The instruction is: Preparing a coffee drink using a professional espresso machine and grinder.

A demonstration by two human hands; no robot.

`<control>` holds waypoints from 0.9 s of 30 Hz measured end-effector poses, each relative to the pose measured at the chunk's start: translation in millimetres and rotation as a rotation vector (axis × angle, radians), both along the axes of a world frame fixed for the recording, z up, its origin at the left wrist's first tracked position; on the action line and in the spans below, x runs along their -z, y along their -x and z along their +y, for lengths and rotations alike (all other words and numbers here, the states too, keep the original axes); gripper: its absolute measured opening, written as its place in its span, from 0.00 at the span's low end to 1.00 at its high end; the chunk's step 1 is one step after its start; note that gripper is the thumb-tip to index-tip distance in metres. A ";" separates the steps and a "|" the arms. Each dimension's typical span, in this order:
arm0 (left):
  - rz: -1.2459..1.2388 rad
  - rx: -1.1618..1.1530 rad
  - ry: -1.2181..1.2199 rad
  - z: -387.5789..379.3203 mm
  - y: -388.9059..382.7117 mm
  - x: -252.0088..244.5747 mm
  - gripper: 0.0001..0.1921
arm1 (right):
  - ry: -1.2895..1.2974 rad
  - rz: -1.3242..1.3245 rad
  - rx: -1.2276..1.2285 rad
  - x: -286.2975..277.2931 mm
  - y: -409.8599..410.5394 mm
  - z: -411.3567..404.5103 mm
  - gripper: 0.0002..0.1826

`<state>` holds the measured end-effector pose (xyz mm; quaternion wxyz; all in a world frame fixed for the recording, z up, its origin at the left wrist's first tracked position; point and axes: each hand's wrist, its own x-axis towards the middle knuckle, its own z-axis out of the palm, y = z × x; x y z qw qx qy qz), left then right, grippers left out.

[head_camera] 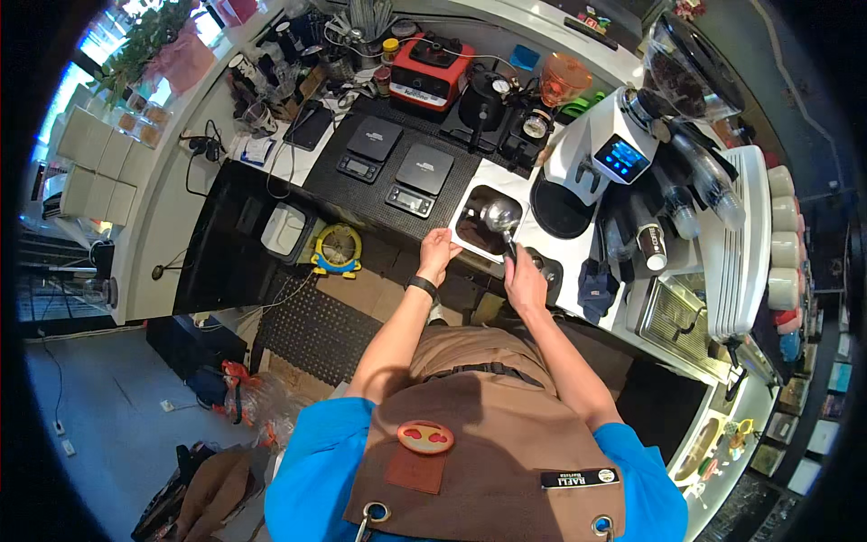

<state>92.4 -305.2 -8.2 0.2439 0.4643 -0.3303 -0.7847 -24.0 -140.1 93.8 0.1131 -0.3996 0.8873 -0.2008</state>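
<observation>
My right hand [526,280] is closed around the dark handle of a portafilter [502,215], its metal basket facing up over the dark opening of a white-rimmed knock box [458,238] set in the counter. My left hand [439,252] rests at the near left corner of that white rim, fingers touching it. Just left of the opening, two black digital scales [425,169] [374,140] lie on a black textured mat [332,143]. A white coffee grinder [588,146] with a lit screen stands to the right, beside a round black pad [561,206].
A red machine [429,76] and a black kettle with a gauge [482,101] stand at the back. At the right are a paper cup [651,247], a dark cloth [597,291] and an espresso machine [735,244]. A small yellow-blue fan [337,249] is at the left.
</observation>
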 end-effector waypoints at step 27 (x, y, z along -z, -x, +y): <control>-0.069 -0.030 0.063 9.3 1.4 -3.4 0.11 | -0.163 -0.043 0.058 -12.6 4.1 -21.7 0.20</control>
